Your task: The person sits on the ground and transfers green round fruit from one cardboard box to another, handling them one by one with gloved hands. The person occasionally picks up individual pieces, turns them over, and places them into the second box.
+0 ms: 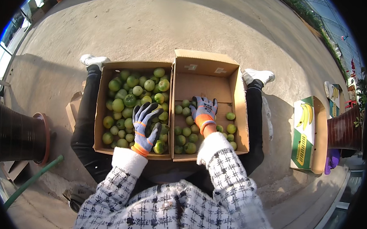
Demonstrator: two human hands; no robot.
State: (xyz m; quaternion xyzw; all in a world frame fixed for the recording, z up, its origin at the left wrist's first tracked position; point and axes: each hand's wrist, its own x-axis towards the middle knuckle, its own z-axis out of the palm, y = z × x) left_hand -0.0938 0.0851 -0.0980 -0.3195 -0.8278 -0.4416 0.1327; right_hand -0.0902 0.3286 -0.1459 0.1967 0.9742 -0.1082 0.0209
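Note:
Two cardboard boxes stand side by side between my legs. The left cardboard box (136,63) is thickly filled with green tomatoes (118,105) of mixed sizes. My left hand (145,128), in a grey-blue glove with dark fingertips and orange bands, is over its near right part, fingers apart, nothing seen in it. Inside the right cardboard box (242,111), smaller green tomatoes (186,131) lie mostly along the left and near sides. My right hand (204,111), gloved alike, is palm down among them, beside the left group. Its palm and fingertips' undersides are hidden, so any tomato under it cannot be seen.
Concrete floor (138,28) surrounds the boxes. A banana carton (303,133) stands at the right, near a dark red pot (343,129). Left are a large dark pot (17,130), a green pole (33,181) and a torn cardboard piece (74,107) beside my leg.

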